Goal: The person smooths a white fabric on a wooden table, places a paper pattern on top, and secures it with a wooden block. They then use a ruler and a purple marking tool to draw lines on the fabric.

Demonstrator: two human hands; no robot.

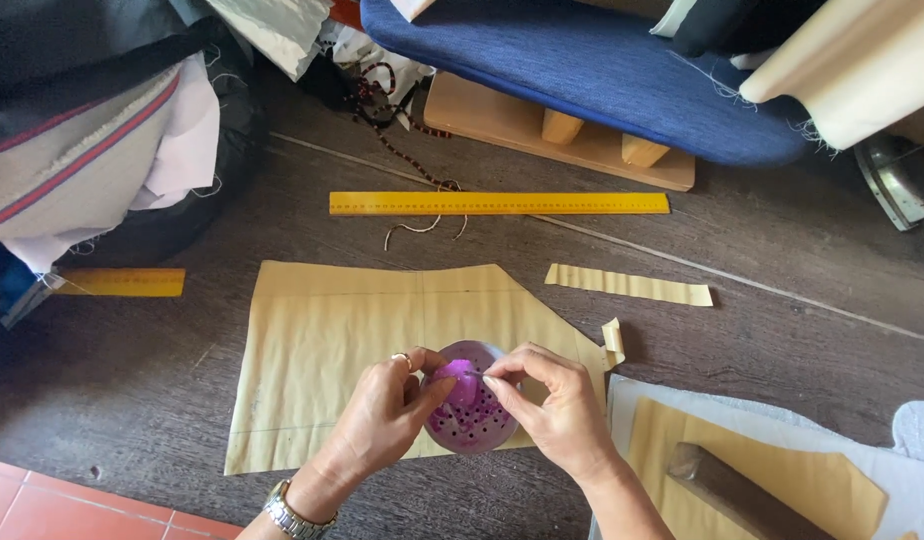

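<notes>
Both hands met over a round purple pin holder [469, 412] dotted with small holes, which rested on a sheet of tan pattern paper [322, 350] spread on the dark wooden surface [782, 260]. On the left hand [382, 420], which wore a ring and a metal wristwatch [294, 512], the fingers curled around the holder's left edge, thumb pressed on its top. On the right hand [552, 405], thumb and forefinger were pinched narrow on what looked like a thin pin [474, 373] at the holder's upper rim; it was too small to tell for sure.

Just right of the hands lay a second piece of tan paper [782, 470] on a pale cloth [922, 490], with a dark wooden block [732, 490] lying on it. A narrow strip of the same paper [627, 285] sat well apart above. Farther back, a long yellow ruler [499, 203] lay across the surface, a loose thread [422, 225] touching it, and a shorter yellow ruler [122, 282] lay at the left. A blue padded board [602, 70] on a wooden base stood at the far edge, beside heaped fabric [92, 140].
</notes>
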